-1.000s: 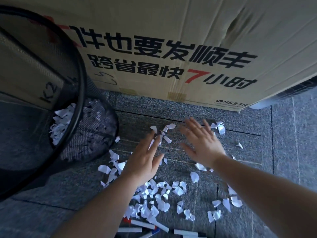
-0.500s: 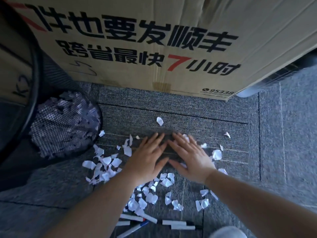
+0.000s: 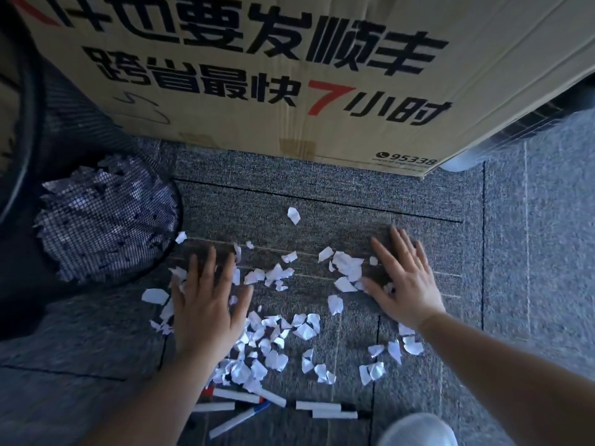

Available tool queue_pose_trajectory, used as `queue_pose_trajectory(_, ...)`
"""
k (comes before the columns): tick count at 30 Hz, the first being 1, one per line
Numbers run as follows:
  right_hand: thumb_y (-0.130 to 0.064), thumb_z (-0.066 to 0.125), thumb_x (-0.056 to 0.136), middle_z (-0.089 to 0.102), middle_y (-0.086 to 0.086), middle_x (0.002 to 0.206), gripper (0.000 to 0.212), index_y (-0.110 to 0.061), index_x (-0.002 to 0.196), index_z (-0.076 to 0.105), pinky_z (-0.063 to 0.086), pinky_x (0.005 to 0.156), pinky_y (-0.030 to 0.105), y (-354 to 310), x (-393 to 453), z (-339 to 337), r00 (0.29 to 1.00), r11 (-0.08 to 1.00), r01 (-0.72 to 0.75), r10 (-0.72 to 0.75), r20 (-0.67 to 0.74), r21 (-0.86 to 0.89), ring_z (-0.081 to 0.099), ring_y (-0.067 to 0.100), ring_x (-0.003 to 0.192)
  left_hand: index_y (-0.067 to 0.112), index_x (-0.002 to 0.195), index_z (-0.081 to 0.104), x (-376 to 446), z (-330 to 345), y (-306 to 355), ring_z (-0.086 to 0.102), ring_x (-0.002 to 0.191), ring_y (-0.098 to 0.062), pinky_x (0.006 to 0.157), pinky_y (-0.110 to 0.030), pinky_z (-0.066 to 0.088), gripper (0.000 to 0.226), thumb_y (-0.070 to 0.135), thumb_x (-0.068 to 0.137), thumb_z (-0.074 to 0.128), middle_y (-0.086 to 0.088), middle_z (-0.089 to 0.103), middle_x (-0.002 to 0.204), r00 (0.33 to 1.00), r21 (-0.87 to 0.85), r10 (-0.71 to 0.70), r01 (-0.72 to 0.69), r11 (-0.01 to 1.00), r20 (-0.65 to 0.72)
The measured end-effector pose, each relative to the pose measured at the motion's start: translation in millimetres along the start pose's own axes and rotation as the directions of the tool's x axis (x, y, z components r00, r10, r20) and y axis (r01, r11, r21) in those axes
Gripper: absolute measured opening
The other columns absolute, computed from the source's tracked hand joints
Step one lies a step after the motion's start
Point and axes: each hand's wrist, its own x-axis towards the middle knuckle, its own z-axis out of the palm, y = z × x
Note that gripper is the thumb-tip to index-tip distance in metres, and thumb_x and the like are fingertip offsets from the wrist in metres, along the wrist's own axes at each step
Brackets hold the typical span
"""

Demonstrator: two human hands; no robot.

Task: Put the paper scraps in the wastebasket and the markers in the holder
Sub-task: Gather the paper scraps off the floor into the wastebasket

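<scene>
White paper scraps point(image 3: 277, 336) lie scattered over the grey carpet between and below my hands. My left hand point(image 3: 206, 304) rests flat on the carpet, fingers spread, on the left edge of the scraps. My right hand point(image 3: 405, 284) lies flat and spread on the right side, touching a few scraps. Neither hand holds anything. The black mesh wastebasket point(image 3: 106, 220) stands at the left with white scraps inside. Several white markers point(image 3: 325, 410) lie on the floor near the bottom edge. No holder is in view.
A large cardboard box point(image 3: 289, 75) with printed characters stands close behind the scraps. A pale rounded object point(image 3: 418, 429) shows at the bottom edge, right of the markers. Grey carpet tiles point(image 3: 541, 252) stretch to the right.
My hands were side by side, almost touching, half a second ago. They have since moved apart, the left toward the wastebasket and the right outward. The scraps lie more spread between them.
</scene>
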Motion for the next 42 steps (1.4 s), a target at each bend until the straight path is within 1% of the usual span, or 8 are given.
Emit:
queue_pose_trajectory(6, -0.066, 0.027, 0.092, 0.009, 0.005, 0.156, 0.072, -0.027, 0.149, 0.01, 0.016, 0.114, 0.053, -61, -16, 18, 0.955, 0.958, 0.275, -0.282, 0.097, 0.075, 0.004, 0.021, 0.144, 0.039, 0.145, -0.005, -19, 10, 38, -0.019, 0.141, -0.008, 0.116, -0.048, -0.003, 0.067, 0.069, 0.085, -0.004, 0.013, -0.024, 0.153, 0.968, -0.21, 0.233, -0.21, 0.955, 0.094)
queue_pose_trajectory(10, -0.066, 0.034, 0.09, 0.005, 0.006, 0.157, 0.078, -0.027, 0.15, 0.002, 0.017, 0.113, 0.056, -73, -17, 14, 0.888, 0.897, 0.436, -0.442, 0.125, 0.076, 0.003, 0.023, 0.144, 0.044, 0.143, -0.012, -24, 8, 48, -0.017, 0.142, -0.009, 0.114, -0.045, 0.009, 0.073, 0.078, 0.081, 0.009, 0.015, -0.022, 0.153, 0.913, -0.261, 0.389, -0.349, 0.9, 0.119)
queue_pose_trajectory(14, -0.076, 0.03, 0.082, 0.006, 0.006, 0.156, 0.084, -0.033, 0.149, 0.004, 0.005, 0.112, 0.053, -44, -19, -9, 0.74, 0.758, 0.65, -0.616, 0.27, -0.052, 0.005, 0.027, 0.143, 0.028, 0.149, 0.003, -17, 0, 26, 0.005, 0.144, -0.024, 0.11, -0.063, 0.019, 0.102, 0.088, 0.07, 0.03, 0.0, 0.0, 0.157, 0.809, -0.027, 0.576, -0.577, 0.816, 0.116)
queue_pose_trajectory(19, -0.086, 0.032, 0.072, 0.022, 0.003, 0.154, 0.086, -0.043, 0.145, 0.016, 0.009, 0.104, 0.064, 5, -40, -16, 0.513, 0.524, 0.842, -0.703, 0.492, -0.129, 0.023, 0.032, 0.139, 0.028, 0.149, 0.005, -12, 1, 2, 0.009, 0.142, -0.033, 0.106, -0.06, 0.011, 0.114, 0.094, 0.059, 0.024, -0.009, 0.001, 0.158, 0.709, 0.109, 0.675, -0.702, 0.704, 0.204)
queue_pose_trajectory(25, -0.082, 0.03, 0.078, 0.022, 0.002, 0.153, 0.079, -0.044, 0.145, 0.015, 0.011, 0.104, 0.065, -18, -24, 8, 0.616, 0.592, 0.783, -0.695, 0.371, -0.19, 0.023, 0.032, 0.138, 0.026, 0.149, 0.003, -8, 13, 11, 0.007, 0.142, -0.035, 0.108, -0.057, 0.011, 0.113, 0.092, 0.061, 0.028, -0.011, 0.001, 0.158, 0.692, 0.107, 0.694, -0.719, 0.687, 0.196)
queue_pose_trajectory(30, -0.08, 0.028, 0.08, 0.002, 0.006, 0.156, 0.08, -0.039, 0.147, 0.01, 0.006, 0.105, 0.07, -75, 27, 11, 0.784, 0.752, 0.62, -0.586, 0.204, -0.221, 0.002, 0.036, 0.142, 0.019, 0.149, -0.001, 5, 9, 34, 0.004, 0.144, -0.031, 0.113, -0.056, 0.013, 0.125, 0.094, 0.056, 0.036, -0.011, 0.002, 0.157, 0.84, 0.041, 0.533, -0.539, 0.841, 0.103)
queue_pose_trajectory(34, -0.085, 0.024, 0.075, -0.004, 0.008, 0.156, 0.089, -0.038, 0.148, 0.004, 0.006, 0.104, 0.071, -80, 37, 8, 0.809, 0.779, 0.588, -0.566, 0.16, -0.216, -0.002, 0.038, 0.142, 0.014, 0.148, 0.0, 8, 3, 31, 0.003, 0.144, -0.03, 0.115, -0.051, 0.007, 0.119, 0.071, 0.063, 0.061, -0.012, 0.001, 0.156, 0.873, 0.056, 0.485, -0.487, 0.872, 0.042)
queue_pose_trajectory(42, -0.089, 0.026, 0.07, 0.0, 0.013, 0.156, 0.098, -0.035, 0.148, 0.001, 0.002, 0.103, 0.072, -75, 49, 2, 0.792, 0.757, 0.61, -0.583, 0.18, -0.231, -0.002, 0.04, 0.141, 0.011, 0.149, 0.008, -20, 5, 15, 0.012, 0.142, -0.035, 0.109, -0.061, 0.014, 0.131, 0.097, 0.053, 0.031, -0.019, 0.013, 0.155, 0.924, 0.102, 0.373, -0.381, 0.919, 0.086)
